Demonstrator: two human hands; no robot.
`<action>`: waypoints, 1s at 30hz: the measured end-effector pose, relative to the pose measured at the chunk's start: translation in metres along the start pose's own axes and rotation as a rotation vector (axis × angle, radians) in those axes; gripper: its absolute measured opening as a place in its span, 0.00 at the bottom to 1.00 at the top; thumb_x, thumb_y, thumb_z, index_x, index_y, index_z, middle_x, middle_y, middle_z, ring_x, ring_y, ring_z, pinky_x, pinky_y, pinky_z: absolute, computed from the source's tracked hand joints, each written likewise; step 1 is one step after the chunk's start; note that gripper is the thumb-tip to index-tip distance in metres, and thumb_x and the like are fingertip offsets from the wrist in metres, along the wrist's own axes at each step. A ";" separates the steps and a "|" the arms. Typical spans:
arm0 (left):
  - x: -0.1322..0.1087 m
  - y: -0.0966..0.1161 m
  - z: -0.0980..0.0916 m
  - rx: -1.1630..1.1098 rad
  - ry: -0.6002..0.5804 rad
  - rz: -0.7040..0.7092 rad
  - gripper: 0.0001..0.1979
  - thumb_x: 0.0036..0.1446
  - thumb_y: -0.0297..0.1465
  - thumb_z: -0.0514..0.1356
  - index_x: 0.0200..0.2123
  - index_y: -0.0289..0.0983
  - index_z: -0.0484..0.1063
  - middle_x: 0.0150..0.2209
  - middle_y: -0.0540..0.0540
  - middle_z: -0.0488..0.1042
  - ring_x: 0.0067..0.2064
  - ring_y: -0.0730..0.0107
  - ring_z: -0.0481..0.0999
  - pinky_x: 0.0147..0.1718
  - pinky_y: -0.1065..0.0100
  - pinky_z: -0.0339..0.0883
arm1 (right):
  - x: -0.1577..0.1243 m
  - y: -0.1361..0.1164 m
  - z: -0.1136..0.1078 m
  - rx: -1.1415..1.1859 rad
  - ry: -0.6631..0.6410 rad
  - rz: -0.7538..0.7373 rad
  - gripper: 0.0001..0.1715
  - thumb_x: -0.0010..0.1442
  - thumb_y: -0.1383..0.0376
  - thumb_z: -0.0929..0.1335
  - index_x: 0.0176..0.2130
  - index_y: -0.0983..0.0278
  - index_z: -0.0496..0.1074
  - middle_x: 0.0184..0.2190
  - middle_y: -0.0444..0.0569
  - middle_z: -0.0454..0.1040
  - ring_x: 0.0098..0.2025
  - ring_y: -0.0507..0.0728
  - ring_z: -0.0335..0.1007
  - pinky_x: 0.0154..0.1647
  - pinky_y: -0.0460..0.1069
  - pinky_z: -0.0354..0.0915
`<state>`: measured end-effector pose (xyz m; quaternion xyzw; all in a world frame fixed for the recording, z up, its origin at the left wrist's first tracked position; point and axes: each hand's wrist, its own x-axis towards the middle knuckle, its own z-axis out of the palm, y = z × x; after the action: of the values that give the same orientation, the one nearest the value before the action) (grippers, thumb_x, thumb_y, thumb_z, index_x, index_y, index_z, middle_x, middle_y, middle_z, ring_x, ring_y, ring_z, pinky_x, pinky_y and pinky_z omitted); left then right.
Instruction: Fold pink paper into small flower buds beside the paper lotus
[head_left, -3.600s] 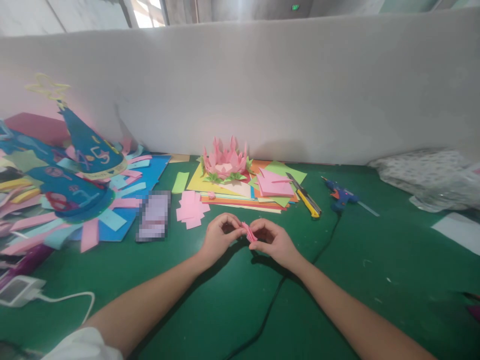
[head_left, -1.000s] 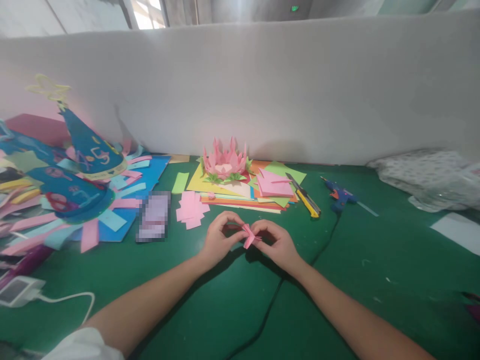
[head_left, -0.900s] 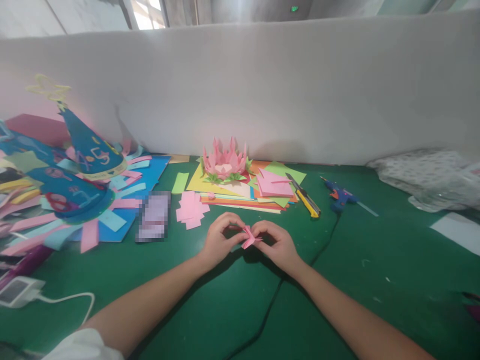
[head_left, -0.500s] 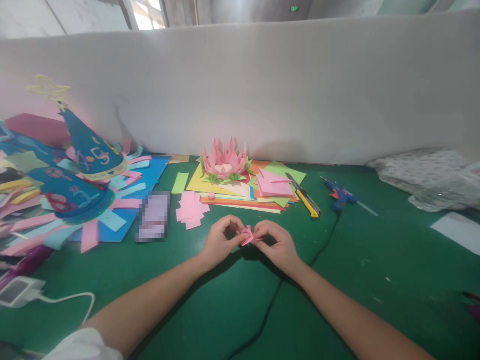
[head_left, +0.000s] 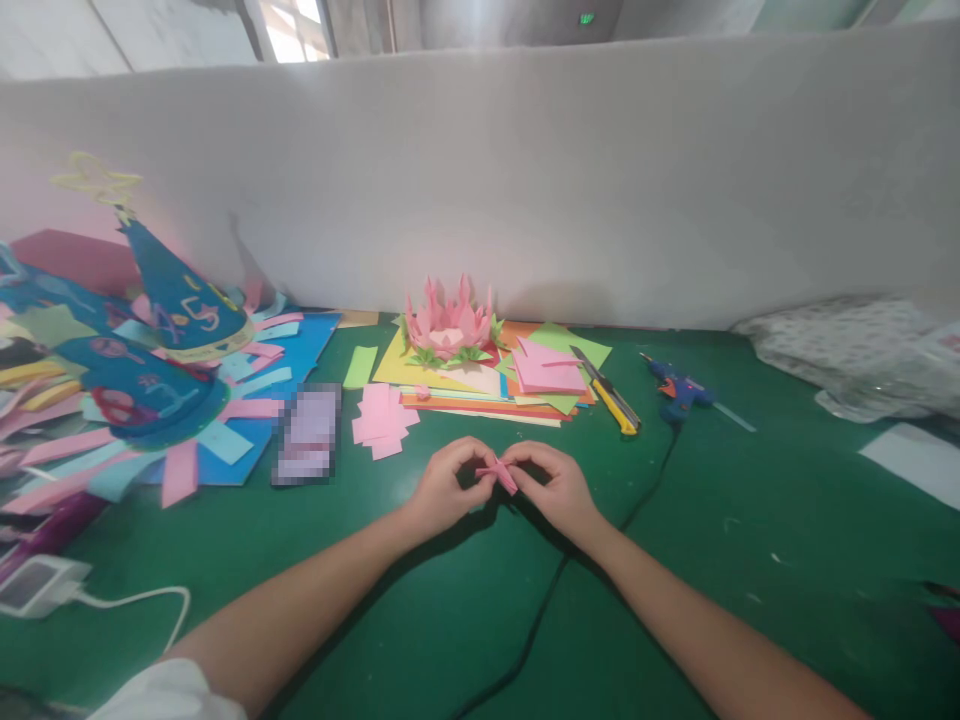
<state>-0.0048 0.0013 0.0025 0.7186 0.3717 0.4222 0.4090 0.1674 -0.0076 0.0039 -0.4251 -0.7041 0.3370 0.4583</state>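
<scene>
Between my fingertips is a small folded piece of pink paper [head_left: 505,477], held just above the green table. My left hand [head_left: 448,487] pinches its left side, thumb and index finger curled together. From the other side my right hand [head_left: 556,490] grips it between thumb and fingers. Beyond my hands stands a pink paper lotus [head_left: 450,325] with green leaves round its base, resting on stacked coloured paper [head_left: 390,365]. Pink paper slips [head_left: 384,420] lie fanned out to the left of the stack, and more pink sheets [head_left: 547,366] sit on its right part.
A yellow utility knife [head_left: 616,402] and a blue glue gun [head_left: 681,392] lie at the right, the gun's black cord [head_left: 551,590] crossing beneath my right arm. Blue paper cone hats [head_left: 176,295] with paper strips crowd the left. A plastic bag [head_left: 862,340] rests far right.
The folded pink paper has turned in my fingers, with one end now pointing down toward me. My left fingers have shifted their hold slightly. Everything else stays in place.
</scene>
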 end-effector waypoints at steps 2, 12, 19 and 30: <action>0.000 0.001 0.000 0.029 -0.014 0.023 0.06 0.47 0.21 0.56 0.30 0.36 0.68 0.32 0.47 0.70 0.34 0.71 0.70 0.35 0.71 0.64 | 0.000 0.002 0.001 0.046 -0.015 0.033 0.04 0.56 0.65 0.67 0.33 0.62 0.72 0.30 0.47 0.74 0.33 0.54 0.71 0.37 0.49 0.68; 0.000 -0.002 0.002 -0.029 0.011 -0.073 0.03 0.52 0.29 0.57 0.32 0.36 0.68 0.31 0.47 0.71 0.33 0.72 0.70 0.34 0.71 0.64 | 0.003 -0.002 0.000 -0.042 -0.025 -0.042 0.09 0.56 0.66 0.66 0.39 0.60 0.72 0.37 0.50 0.73 0.41 0.57 0.69 0.44 0.52 0.65; 0.000 0.001 0.000 0.006 0.054 -0.104 0.02 0.50 0.29 0.58 0.29 0.36 0.69 0.29 0.48 0.70 0.32 0.73 0.69 0.33 0.72 0.64 | 0.001 0.000 0.000 -0.061 -0.035 0.019 0.04 0.55 0.65 0.67 0.33 0.62 0.71 0.30 0.47 0.73 0.33 0.54 0.69 0.35 0.48 0.65; 0.003 -0.001 0.001 -0.274 -0.028 -0.219 0.11 0.51 0.36 0.60 0.34 0.35 0.70 0.32 0.46 0.73 0.33 0.73 0.71 0.35 0.70 0.67 | 0.001 0.005 0.001 0.000 -0.008 0.158 0.10 0.54 0.59 0.68 0.30 0.64 0.72 0.27 0.47 0.75 0.30 0.54 0.70 0.32 0.48 0.67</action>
<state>-0.0036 0.0039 0.0019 0.6172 0.3812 0.4115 0.5517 0.1678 -0.0045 0.0002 -0.4778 -0.6703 0.3738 0.4274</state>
